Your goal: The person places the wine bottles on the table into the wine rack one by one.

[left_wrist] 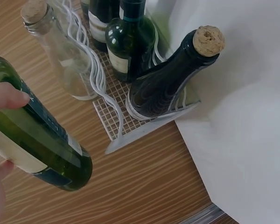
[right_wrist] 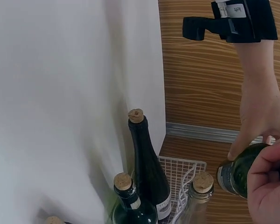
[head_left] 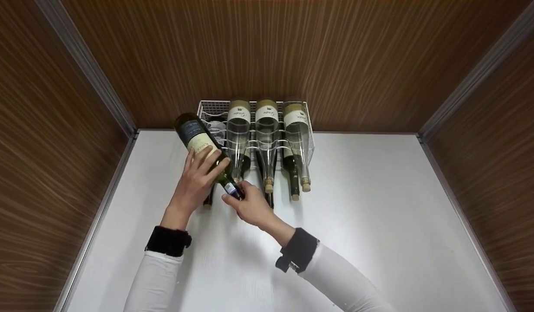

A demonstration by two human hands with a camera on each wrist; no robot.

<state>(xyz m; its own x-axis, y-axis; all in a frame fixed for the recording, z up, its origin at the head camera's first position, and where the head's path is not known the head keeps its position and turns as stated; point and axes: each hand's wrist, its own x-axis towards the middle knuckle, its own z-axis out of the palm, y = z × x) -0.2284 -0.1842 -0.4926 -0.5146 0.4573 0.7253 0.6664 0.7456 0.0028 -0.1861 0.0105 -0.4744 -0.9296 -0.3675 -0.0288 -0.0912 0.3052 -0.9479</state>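
A green wine bottle with a cream and dark blue label slants over the left front of a white wire rack, its base up and to the left. My left hand grips the bottle's body, fingers spread across the label. At the lower end, my right hand pinches the neck between thumb and fingers, covering the mouth. The left wrist view shows the bottle's base beside the rack's corner, apart from it. In the right wrist view my right hand partly hides the bottle.
Three clear corked bottles, among them one at the right, lie in the rack's upper row, necks toward me. Several dark corked bottles lie beneath them. The rack stands on a white surface against a wood-grain back panel, with side panels at both sides.
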